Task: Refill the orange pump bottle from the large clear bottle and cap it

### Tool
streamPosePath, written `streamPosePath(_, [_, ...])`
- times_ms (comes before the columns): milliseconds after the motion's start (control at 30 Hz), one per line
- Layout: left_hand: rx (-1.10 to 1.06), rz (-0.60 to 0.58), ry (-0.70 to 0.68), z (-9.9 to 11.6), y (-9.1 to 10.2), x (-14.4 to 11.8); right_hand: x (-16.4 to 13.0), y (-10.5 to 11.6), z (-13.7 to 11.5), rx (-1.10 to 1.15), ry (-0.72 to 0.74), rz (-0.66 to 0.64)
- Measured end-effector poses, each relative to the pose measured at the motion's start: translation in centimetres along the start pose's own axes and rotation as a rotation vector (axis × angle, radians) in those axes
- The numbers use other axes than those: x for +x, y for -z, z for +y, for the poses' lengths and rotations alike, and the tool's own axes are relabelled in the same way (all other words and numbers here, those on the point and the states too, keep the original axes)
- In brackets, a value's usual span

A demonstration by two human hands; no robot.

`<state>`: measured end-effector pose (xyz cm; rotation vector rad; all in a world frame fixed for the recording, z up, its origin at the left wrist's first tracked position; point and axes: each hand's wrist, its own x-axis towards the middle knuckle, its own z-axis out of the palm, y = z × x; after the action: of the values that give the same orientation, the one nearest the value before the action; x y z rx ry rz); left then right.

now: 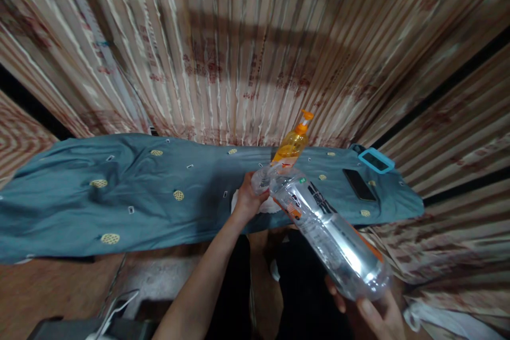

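Note:
A large clear plastic bottle (338, 239) with a silver, black and orange label lies slantwise across the front of me. Its base rests in the curled fingers of my right hand (374, 313). At the far end, the fingers of my left hand (249, 199) are wrapped round a clear rounded plastic part; I cannot tell whether it is the bottle's neck or a separate piece. Beneath this hand a white flat item (269, 205) shows in part. Just behind the bottle's far end stands a yellow pump bottle (294, 143) with an orange pump top, its lower part hidden.
A grey-blue cloth with yellow patterns (147, 196) covers the long table. On its right side lie a dark phone (358, 184) and a light-blue framed device (376, 161). Pleated patterned curtains (239, 64) hang behind and to the right. A white cable (115, 311) is at lower left.

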<state>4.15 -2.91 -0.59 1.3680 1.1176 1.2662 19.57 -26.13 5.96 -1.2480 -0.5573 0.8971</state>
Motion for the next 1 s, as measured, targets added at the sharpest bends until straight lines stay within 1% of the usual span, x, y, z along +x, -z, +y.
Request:
streamPosePath(133, [0.041, 0.011, -0.014, 0.6, 0.1, 0.1, 0.1, 0.3, 0.3, -0.014, 0.003, -0.02])
streamPosePath(300, [0.097, 0.001, -0.001, 0.6, 0.1, 0.1, 0.5, 1.0, 0.5, -0.016, 0.053, -0.09])
streamPosePath(433, [0.158, -0.007, -0.022, 0.3, 0.2, 0.2, 0.8, 1.2, 0.8, 0.045, 0.016, -0.097])
streamPosePath(633, [0.14, 0.037, -0.013, 0.4, 0.1, 0.5, 1.5, 1.1, 1.2, 0.105, 0.006, -0.145])
streamPosePath(833, [0.149, 0.028, 0.03, 1.4, 0.3, 0.4, 2.2, 1.5, 1.9, 0.132, 0.022, -0.19])
streamPosePath(1000, [0.183, 0.017, 0.013, 1.5, 0.6, 0.4, 2.1, 1.3, 1.7, 0.106, 0.028, -0.209])
